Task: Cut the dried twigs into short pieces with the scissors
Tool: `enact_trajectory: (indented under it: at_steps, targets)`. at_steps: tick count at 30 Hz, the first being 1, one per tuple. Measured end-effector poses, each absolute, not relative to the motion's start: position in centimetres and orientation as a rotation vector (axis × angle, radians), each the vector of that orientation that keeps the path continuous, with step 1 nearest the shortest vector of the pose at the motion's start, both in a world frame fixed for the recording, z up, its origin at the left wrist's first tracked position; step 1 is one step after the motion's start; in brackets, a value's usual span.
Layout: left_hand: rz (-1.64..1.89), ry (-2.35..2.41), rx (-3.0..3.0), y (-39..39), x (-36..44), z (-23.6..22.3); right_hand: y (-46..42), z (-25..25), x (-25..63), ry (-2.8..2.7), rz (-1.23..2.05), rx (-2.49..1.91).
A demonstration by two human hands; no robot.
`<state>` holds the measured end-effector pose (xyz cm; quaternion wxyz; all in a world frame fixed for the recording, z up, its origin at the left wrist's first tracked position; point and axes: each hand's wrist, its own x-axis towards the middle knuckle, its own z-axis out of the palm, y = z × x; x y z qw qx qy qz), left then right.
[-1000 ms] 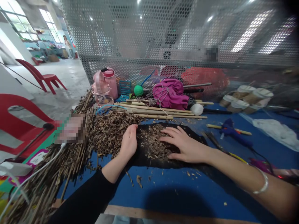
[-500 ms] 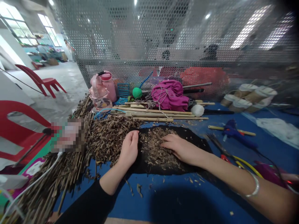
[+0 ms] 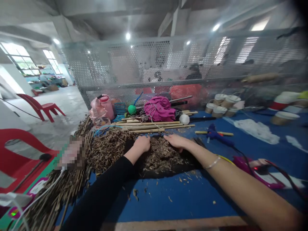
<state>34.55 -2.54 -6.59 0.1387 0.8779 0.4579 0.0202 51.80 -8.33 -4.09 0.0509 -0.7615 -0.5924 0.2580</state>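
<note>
A black cloth (image 3: 154,174) lies on the blue tabletop, spread with brown dried plant bits (image 3: 163,157). My left hand (image 3: 142,145) is closed at the cloth's far left edge, its fingers curled round the fabric. Across from it, my right hand (image 3: 177,141) pinches the far edge on the right. The fingertips of both are partly hidden. Left of the cloth, and touching it, is a larger heap of dried leaf pieces (image 3: 108,152).
Long dry stalks (image 3: 60,189) pile up on the left. Behind the cloth lie bamboo sticks (image 3: 144,127), magenta fabric (image 3: 160,109), a green ball (image 3: 132,109) and a pink bottle (image 3: 107,106). To the right are a blue glue gun (image 3: 216,136), paper cups (image 3: 218,111) and a perforated metal screen (image 3: 125,70).
My right hand has left the middle of the plant bits for the cloth's far edge. My left hand has moved inward and closed there. The view has tipped upward.
</note>
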Motion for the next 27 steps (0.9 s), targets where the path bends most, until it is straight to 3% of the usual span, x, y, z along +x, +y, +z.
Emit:
enact_trajectory:
  at_steps: [5, 10, 14, 19, 27]
  targets:
    - [0.204, 1.137, 2.527, -1.1, 37.1, -6.5, -5.7, -4.4, 50.0, -1.82, 0.989, -2.231]
    - [0.324, 0.927, 2.368, -1.2, 34.7, -5.2, -7.2, -2.0, 50.3, -1.977, 1.015, -1.975]
    - [0.3, 0.716, 2.333, -3.2, 32.3, -3.9, -10.8, -1.0, 51.1, -2.15, 0.884, -1.78]
    - [0.508, 0.734, 2.462, -7.5, 31.2, -4.3, -13.8, -2.7, 50.2, -2.318, 0.53, -1.547]
    - [0.454, 0.942, 2.455, -8.6, 31.8, -6.4, -12.7, -3.8, 48.9, -2.423, 0.387, -1.653]
